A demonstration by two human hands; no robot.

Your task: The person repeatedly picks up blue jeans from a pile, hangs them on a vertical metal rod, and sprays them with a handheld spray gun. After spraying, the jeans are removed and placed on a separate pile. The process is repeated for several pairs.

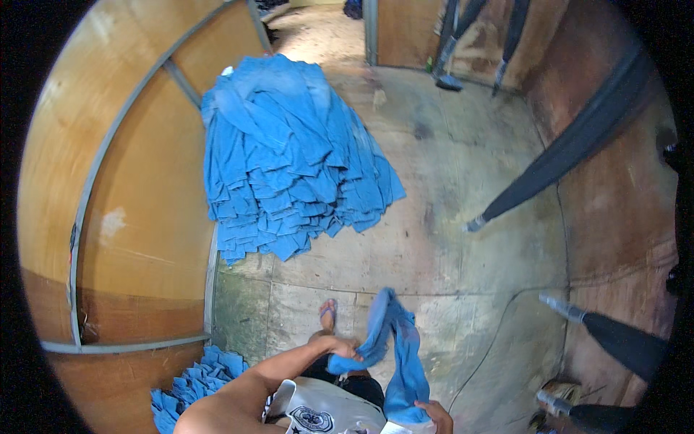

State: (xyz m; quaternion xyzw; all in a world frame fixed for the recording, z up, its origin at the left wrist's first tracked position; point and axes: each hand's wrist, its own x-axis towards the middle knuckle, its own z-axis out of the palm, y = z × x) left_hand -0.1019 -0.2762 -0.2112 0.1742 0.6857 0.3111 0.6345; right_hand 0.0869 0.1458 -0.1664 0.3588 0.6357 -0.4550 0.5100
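Observation:
A pair of blue denim trousers point(406, 362) hangs in a bent loop in front of my body. My left hand point(347, 349) is closed on one part of it, near my lap. The other end is gripped by my right hand point(436, 416), lower and further right, close to the picture's bottom edge. Between the two hands the cloth rises to a fold and drops again. Its far end by my right side is partly cut off from view.
A tall heap of blue denim garments point(289, 159) stands on the floor ahead, left of centre. A smaller blue pile point(199, 383) lies by my left arm. Dark fabric legs with grey ends point(564, 145) jut in from the right. A thin cable point(499, 322) crosses the floor.

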